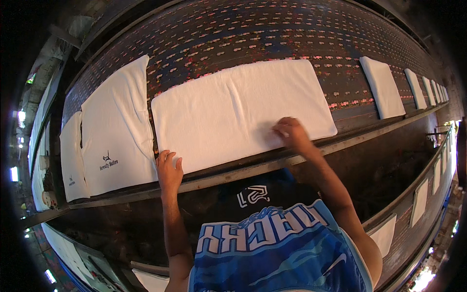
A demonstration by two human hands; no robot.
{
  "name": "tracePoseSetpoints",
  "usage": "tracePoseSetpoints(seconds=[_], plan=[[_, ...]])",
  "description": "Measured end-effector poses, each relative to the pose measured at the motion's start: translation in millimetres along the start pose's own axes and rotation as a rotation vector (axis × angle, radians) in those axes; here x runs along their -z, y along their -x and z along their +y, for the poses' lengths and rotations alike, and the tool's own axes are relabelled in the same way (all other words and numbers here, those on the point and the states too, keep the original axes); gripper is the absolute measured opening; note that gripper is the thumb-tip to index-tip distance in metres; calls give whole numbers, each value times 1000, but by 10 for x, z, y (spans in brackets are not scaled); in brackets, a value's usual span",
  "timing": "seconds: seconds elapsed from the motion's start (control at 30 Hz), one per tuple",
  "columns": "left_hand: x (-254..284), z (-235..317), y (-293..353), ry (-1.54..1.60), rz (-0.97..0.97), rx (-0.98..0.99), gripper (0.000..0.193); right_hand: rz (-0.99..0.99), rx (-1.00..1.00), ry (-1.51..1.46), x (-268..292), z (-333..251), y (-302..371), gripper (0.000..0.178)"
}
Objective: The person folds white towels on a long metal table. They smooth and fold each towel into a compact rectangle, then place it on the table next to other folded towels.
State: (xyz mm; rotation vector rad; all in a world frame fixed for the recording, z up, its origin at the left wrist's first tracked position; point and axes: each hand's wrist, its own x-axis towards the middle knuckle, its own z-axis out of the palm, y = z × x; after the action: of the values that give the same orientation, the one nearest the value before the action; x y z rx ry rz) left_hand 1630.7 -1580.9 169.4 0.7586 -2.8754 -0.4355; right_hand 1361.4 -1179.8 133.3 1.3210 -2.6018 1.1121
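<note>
A plain white towel lies flat on the long dark table in front of me, with a raised crease running down near its middle. At its near left corner my left hand rests with fingers and thumb apart, beside the gap to the neighbouring towel. My right hand is over the right part of the plain towel, its fingers bent and smeared by motion. Whether it touches the cloth I cannot tell. The neighbouring white towel on the left bears a small dark print near its lower edge and has wrinkles along its right side.
Another printed towel lies farther left. Along the table to the right, a folded white towel and several more are spaced out. A raised rail runs along the table's near edge. A second table with white pieces stands at the lower right.
</note>
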Motion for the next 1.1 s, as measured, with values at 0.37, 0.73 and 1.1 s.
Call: tracePoseSetpoints(seconds=[0.37,0.73,1.1], plan=[[-217,-339,185,-134,60,243,55,-25,109,83,-673,-280,-352,5],[-244,-546,175,50,-22,455,71,-101,-110,178,-691,-417,-379,13],[-385,-997,201,550,-123,546,60,-172,-1003,496,1197,113,1393,29]])
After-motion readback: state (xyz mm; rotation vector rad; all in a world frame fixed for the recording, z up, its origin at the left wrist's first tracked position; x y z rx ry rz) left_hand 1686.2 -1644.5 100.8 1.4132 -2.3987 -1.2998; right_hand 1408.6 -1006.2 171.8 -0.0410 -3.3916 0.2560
